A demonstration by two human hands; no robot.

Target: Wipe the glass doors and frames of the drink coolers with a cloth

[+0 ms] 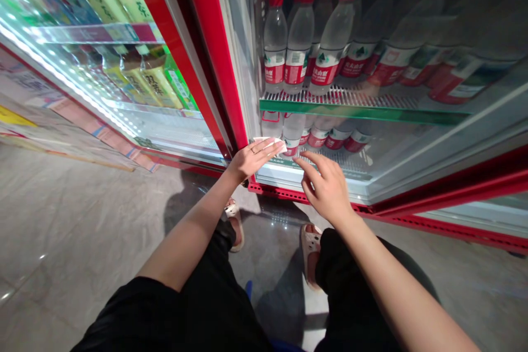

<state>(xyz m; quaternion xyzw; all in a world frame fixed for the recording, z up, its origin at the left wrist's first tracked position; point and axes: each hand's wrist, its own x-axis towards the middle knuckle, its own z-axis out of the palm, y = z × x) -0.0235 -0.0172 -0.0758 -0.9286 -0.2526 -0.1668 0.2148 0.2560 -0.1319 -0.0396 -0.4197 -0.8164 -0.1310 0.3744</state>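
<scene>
My left hand [252,160] lies with fingers nearly straight over a folded white tissue [280,146], at the lower left of a glass fridge door [396,148]. Its palm side faces the glass, and the tissue's edges stick out past the fingers. Just to the right, my right hand [328,184] is raised before the lower part of the same door, empty, its fingers apart and slightly bent. Whether its fingertips touch the glass I cannot tell. Behind the glass, water bottles [300,47] with red caps and red labels stand on a shelf, with several more below.
A second fridge with a red frame [173,27] stands at left, holding drink bottles [150,74]. Cardboard boxes [78,121] are beside it. My feet in light sandals [310,256] rest on the grey tiled floor [103,220], close to the fridge base.
</scene>
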